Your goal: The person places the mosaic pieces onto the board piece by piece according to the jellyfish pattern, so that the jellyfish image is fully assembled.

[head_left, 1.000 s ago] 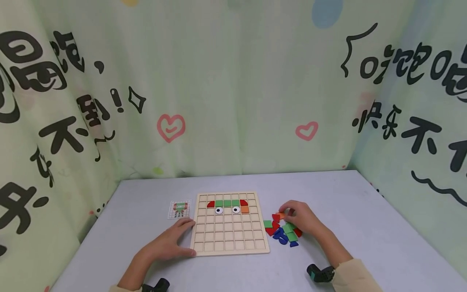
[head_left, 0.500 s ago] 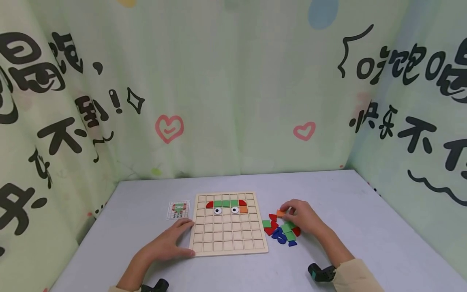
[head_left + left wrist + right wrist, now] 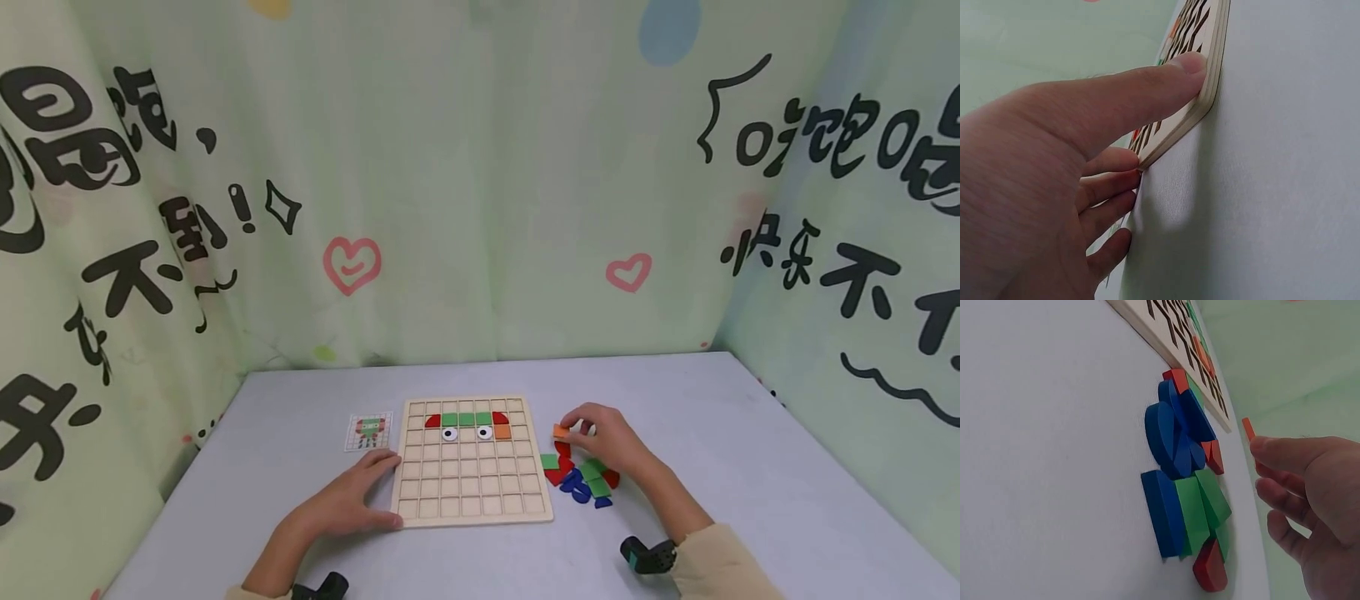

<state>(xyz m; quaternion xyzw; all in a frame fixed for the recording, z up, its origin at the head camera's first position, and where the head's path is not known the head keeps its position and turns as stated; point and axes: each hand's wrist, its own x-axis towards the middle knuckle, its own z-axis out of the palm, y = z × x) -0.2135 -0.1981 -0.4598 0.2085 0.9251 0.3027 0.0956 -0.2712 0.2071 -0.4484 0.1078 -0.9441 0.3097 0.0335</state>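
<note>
A square wooden grid board [image 3: 472, 483] lies mid-table, with green, red and orange pieces and two eye discs set in its upper rows. My left hand [image 3: 352, 493] rests along its left side. In the left wrist view the thumb [image 3: 1160, 87] lies on the board's rim near a corner, and the other fingertips touch its side. Beyond the board's right edge, my right hand [image 3: 609, 437] pinches an orange piece [image 3: 560, 431] between thumb and fingers. In the right wrist view this orange piece [image 3: 1248, 428] sticks out past the thumb tip, above the loose pieces.
Loose blue pieces [image 3: 579, 483], green pieces [image 3: 596, 479] and red pieces [image 3: 564, 463] lie in a pile right of the board. A small pattern card [image 3: 368, 432] lies at its upper left. A printed curtain [image 3: 487, 183] stands behind the table [image 3: 300, 400].
My right hand has lifted the orange piece off the pile's far end and moved left toward the board with it. My left hand stays at the board's left side.
</note>
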